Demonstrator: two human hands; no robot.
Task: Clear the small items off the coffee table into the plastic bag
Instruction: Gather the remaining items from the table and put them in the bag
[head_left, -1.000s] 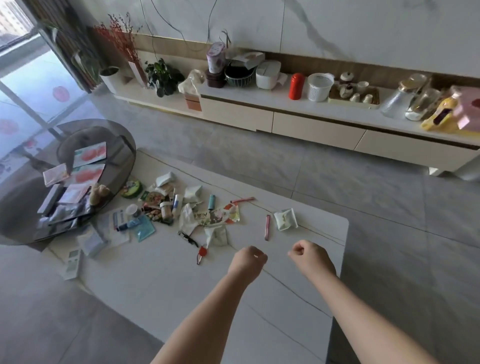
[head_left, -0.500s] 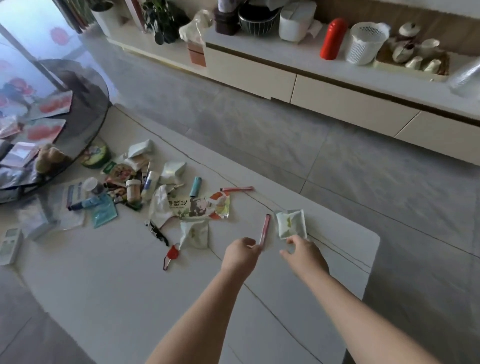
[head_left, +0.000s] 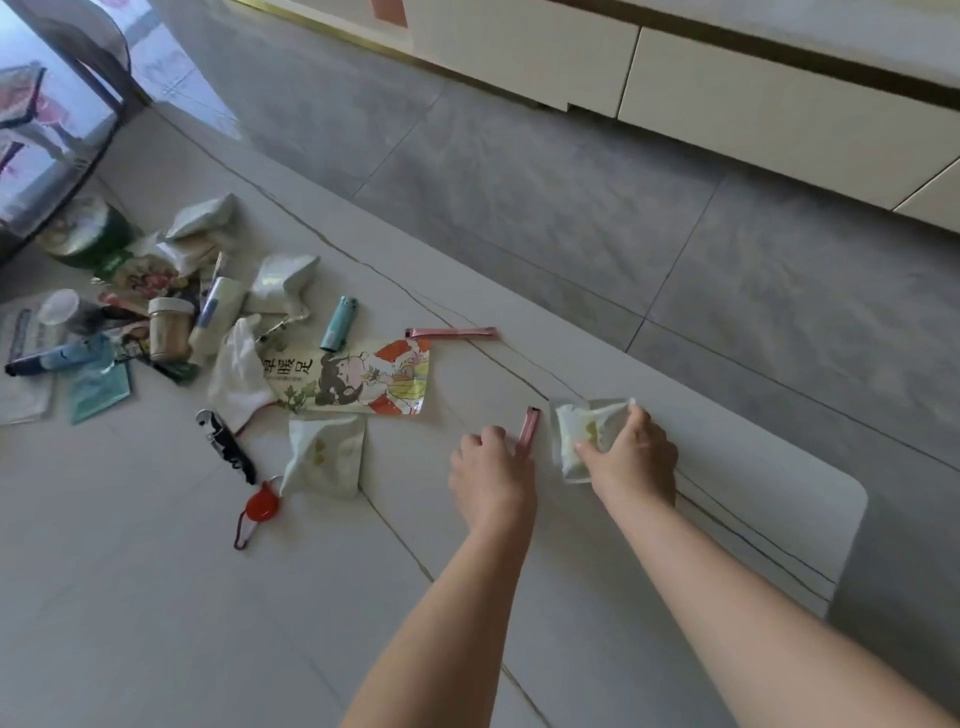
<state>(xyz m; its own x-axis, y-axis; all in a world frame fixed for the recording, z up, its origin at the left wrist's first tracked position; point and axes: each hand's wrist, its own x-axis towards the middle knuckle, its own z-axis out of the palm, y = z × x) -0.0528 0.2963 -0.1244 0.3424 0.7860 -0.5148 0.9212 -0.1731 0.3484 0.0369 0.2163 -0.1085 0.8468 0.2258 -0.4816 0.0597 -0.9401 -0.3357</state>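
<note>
Two hands down | left hand (head_left: 491, 478) grip curled at pink stick (head_left: 529, 438) | right hand (head_left: 631, 457) grip pinching white packet (head_left: 579, 431)

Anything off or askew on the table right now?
No spill or breakage shows. Small items lie in a loose heap at the coffee table's left; several white packets look crumpled or torn open. No plastic bag is in view.

Both bare forearms reach forward, side by side. The left hand (head_left: 493, 475) is curled knuckles-up, fingertips tucked under. The right hand (head_left: 631, 454) lies palm-down, its fingers (head_left: 589, 451) and thumb spread and bent in a grasp.
</note>
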